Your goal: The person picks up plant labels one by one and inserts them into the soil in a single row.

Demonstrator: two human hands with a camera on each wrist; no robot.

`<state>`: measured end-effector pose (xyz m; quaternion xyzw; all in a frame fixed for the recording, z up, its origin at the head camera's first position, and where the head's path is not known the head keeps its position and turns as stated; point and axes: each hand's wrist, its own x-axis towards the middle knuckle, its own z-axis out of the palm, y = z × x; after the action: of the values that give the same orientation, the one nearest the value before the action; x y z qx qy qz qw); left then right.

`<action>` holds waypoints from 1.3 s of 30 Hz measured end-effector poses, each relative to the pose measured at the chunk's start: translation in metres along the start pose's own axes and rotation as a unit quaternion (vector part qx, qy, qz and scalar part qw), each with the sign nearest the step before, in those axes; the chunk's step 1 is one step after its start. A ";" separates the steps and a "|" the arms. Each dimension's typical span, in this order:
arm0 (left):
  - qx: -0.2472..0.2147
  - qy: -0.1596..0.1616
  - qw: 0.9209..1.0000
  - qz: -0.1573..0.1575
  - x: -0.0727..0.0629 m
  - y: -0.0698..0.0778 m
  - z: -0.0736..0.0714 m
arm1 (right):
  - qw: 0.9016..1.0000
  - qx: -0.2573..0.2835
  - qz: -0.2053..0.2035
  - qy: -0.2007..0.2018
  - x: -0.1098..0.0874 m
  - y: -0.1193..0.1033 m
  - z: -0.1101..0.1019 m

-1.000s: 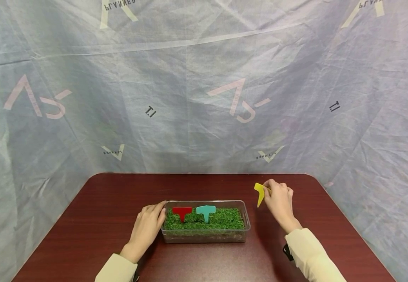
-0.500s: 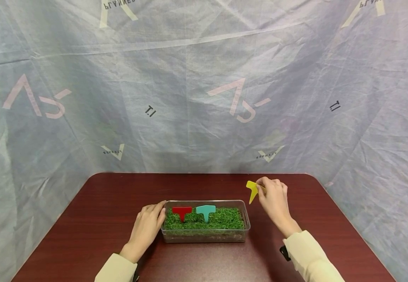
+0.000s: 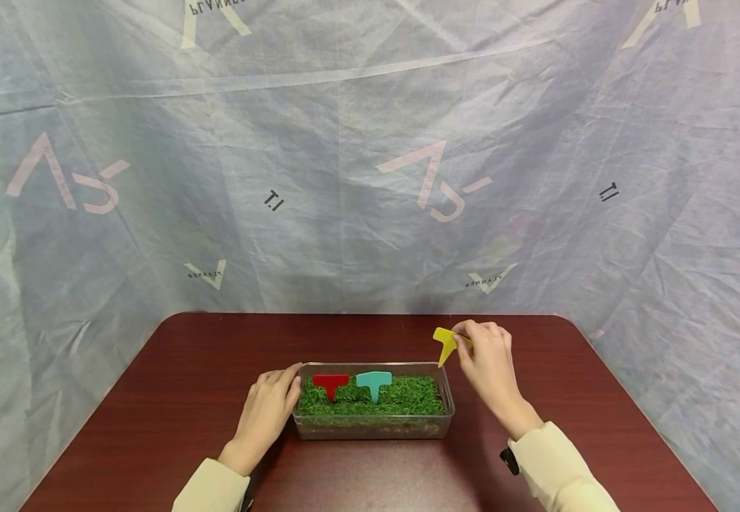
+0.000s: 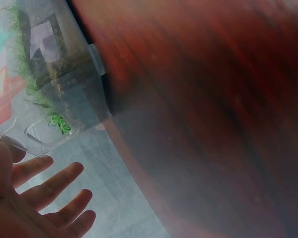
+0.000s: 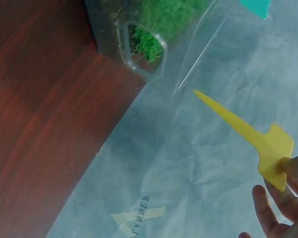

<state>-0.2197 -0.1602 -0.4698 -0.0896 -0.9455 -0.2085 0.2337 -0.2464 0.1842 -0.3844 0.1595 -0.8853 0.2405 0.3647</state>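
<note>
My right hand (image 3: 488, 366) pinches a yellow T-shaped plant label (image 3: 444, 343) by one side of its head, between thumb and fingers. Its pointed stem hangs downward near the back right corner of a clear plastic box (image 3: 370, 429) with green grass (image 3: 411, 398) inside. In the right wrist view the tip of the yellow label (image 5: 233, 121) shows close to the box's rim. My left hand (image 3: 266, 409) rests against the left end of the box; in the left wrist view its fingers (image 4: 54, 186) are spread and loosely extended. A red plant label (image 3: 330, 384) and a turquoise one (image 3: 374, 382) stand upright in the grass.
The box stands on a dark red-brown wooden table (image 3: 171, 398) with rounded far corners. Behind and at the sides hangs a creased grey-white sheet (image 3: 344, 249) with printed letters. Handle openings show in both ends of the box.
My right hand has moved left with the yellow plant label, from beside the box to its back right corner. The left hand has stayed at the left end.
</note>
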 end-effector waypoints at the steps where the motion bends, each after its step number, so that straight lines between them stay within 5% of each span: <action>1: 0.000 0.001 1.000 0.000 0.000 0.000 0.000 | 1.000 0.000 -0.004 0.001 0.000 -0.001 0.000; 39: 0.004 0.011 1.000 0.007 0.000 -0.002 0.002 | 0.996 0.022 -0.058 -0.065 -0.033 -0.018 0.029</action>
<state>-0.2213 -0.1606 -0.4722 -0.0931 -0.9430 -0.2041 0.2457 -0.2321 0.1570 -0.4210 0.2335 -0.8909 0.2275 0.3164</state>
